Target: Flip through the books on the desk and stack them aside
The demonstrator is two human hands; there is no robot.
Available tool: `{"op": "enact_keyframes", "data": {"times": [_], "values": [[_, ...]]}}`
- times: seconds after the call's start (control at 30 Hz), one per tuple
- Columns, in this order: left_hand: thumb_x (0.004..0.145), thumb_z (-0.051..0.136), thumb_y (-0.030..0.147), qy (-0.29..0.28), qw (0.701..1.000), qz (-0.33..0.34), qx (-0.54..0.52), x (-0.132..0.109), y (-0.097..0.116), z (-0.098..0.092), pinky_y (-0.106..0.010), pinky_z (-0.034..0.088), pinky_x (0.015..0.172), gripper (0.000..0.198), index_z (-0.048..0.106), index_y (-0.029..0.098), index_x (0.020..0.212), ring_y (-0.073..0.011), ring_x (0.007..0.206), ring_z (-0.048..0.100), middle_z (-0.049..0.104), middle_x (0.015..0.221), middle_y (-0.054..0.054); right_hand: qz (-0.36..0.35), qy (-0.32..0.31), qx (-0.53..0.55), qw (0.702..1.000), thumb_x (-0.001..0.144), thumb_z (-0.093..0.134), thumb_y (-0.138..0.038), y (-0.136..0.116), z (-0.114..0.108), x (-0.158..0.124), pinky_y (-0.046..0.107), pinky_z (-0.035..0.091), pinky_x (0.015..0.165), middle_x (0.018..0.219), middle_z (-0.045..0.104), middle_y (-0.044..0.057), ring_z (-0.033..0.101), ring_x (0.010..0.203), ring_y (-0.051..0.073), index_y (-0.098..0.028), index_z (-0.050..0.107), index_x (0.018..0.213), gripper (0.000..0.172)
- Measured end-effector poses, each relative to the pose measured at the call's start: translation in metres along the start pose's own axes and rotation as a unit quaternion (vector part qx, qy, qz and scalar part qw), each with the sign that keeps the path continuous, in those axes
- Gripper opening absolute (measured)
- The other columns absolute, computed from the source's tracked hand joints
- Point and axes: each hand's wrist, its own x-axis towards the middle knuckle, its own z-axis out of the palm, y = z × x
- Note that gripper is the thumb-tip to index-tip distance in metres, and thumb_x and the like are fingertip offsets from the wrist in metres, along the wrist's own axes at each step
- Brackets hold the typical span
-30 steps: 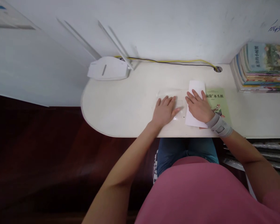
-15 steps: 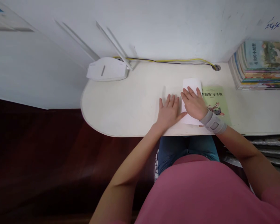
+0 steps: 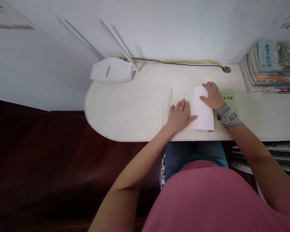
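A green book (image 3: 228, 96) lies on the white desk, partly covered by a white paper flap (image 3: 202, 111) along its left side. My right hand (image 3: 213, 96), with a grey wrist strap (image 3: 229, 116), is at the flap's upper right edge, its thumb and fingers curled on the paper. Flat on a white sheet just left of the flap, my left hand (image 3: 179, 116) has its thumb stretched out to the flap's lower left edge. A bit of brown shows under the flap's bottom edge.
A white router (image 3: 112, 71) with antennas stands at the back left of the desk (image 3: 125, 112). Yellow and black cables (image 3: 183, 62) run along the wall into a round hole (image 3: 226, 69). Stacked books (image 3: 268, 74) sit at the back right.
My right hand has moved right and slightly up, from lying flat on the paper to its upper right edge. The flap has shifted right over the book. My left hand has moved slightly right.
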Motion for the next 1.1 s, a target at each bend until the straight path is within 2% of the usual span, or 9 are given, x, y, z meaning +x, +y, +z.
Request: {"op": "enact_keyframes", "data": {"times": [0.1, 0.2, 0.3, 0.43, 0.7, 1.1], "values": [[0.093, 0.018, 0.066, 0.010, 1.000, -0.003, 0.003, 0.020, -0.011, -0.011, -0.055, 0.030, 0.110, 0.081, 0.032, 0.008, 0.148, -0.0365, 0.140, 0.033, 0.029, 0.156, -0.020, -0.009, 0.005, -0.010, 1.000, 0.080, 0.057, -0.033, -0.006, 0.000, -0.003, 0.058, 0.033, 0.108, 0.134, 0.046, 0.022, 0.041, 0.127, 0.038, -0.010, 0.051, 0.132, 0.057], [0.095, 0.016, 0.063, 0.006, 1.000, 0.018, -0.001, 0.039, -0.024, -0.011, -0.058, 0.018, 0.114, 0.078, 0.028, 0.009, 0.150, -0.0350, 0.146, 0.019, 0.023, 0.159, -0.018, -0.006, -0.011, -0.023, 1.000, 0.080, 0.056, -0.032, -0.014, -0.002, -0.003, 0.057, 0.034, 0.107, 0.134, 0.045, 0.024, 0.040, 0.128, 0.039, -0.008, 0.055, 0.126, 0.052], [0.096, 0.013, 0.060, 0.007, 1.000, 0.018, -0.011, 0.048, -0.033, -0.004, -0.058, 0.013, 0.116, 0.076, 0.025, 0.009, 0.151, -0.0326, 0.148, 0.017, 0.023, 0.159, -0.017, -0.009, -0.017, -0.035, 0.999, 0.082, 0.055, -0.033, -0.020, -0.003, -0.003, 0.057, 0.035, 0.106, 0.135, 0.045, 0.023, 0.040, 0.127, 0.039, -0.010, 0.059, 0.121, 0.046], [0.095, 0.010, 0.061, 0.024, 0.999, 0.013, -0.017, 0.047, -0.034, 0.003, -0.057, 0.012, 0.117, 0.079, 0.025, 0.007, 0.151, -0.0315, 0.147, 0.019, 0.025, 0.158, -0.019, -0.012, -0.028, -0.051, 0.998, 0.083, 0.055, -0.032, -0.027, -0.004, -0.003, 0.056, 0.037, 0.104, 0.134, 0.046, 0.023, 0.039, 0.127, 0.039, -0.009, 0.062, 0.115, 0.041], [0.092, 0.006, 0.067, 0.035, 0.998, 0.016, -0.043, 0.045, -0.035, 0.003, -0.053, 0.012, 0.117, 0.087, 0.020, 0.007, 0.152, -0.0305, 0.147, 0.021, 0.030, 0.155, -0.020, -0.010, -0.055, -0.070, 0.996, 0.081, 0.056, -0.027, -0.036, -0.009, -0.003, 0.054, 0.035, 0.106, 0.134, 0.047, 0.023, 0.040, 0.128, 0.038, -0.007, 0.064, 0.111, 0.037], [0.090, 0.006, 0.070, 0.053, 0.997, 0.015, -0.046, 0.046, -0.036, 0.006, -0.052, 0.014, 0.118, 0.087, 0.018, 0.012, 0.153, -0.0303, 0.146, 0.023, 0.030, 0.156, -0.018, -0.017, -0.071, -0.060, 0.995, 0.081, 0.055, -0.029, -0.032, -0.009, -0.004, 0.054, 0.034, 0.106, 0.133, 0.047, 0.023, 0.039, 0.128, 0.038, -0.007, 0.066, 0.107, 0.036]]}}
